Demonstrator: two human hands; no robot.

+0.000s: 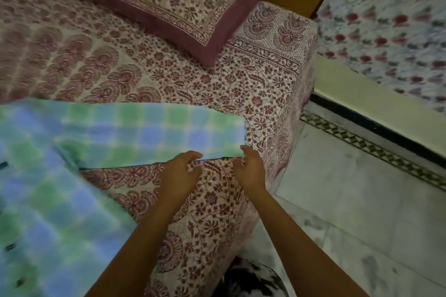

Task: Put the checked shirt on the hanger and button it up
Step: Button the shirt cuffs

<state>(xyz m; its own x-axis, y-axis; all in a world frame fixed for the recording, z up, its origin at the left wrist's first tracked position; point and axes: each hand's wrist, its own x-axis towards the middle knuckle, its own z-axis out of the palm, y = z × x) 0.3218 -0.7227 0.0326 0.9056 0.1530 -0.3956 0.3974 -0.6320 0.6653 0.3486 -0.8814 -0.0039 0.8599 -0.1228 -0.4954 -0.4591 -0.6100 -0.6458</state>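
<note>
The checked shirt (pixel 72 152), in blue and green squares with dark buttons, lies flat on the bed at the left. One sleeve stretches right toward the bed's corner. My left hand (pixel 179 171) pinches the sleeve's near edge with curled fingers. My right hand (pixel 248 166) grips the sleeve's cuff corner a little to the right. No hanger is in view. The picture is blurred.
The bed (pixel 217 84) carries a maroon floral sheet, with a matching pillow (pixel 173 0) at the back. Its edge drops to a marble floor (pixel 350 200) on the right. A floral curtain (pixel 386 19) hangs at the far right.
</note>
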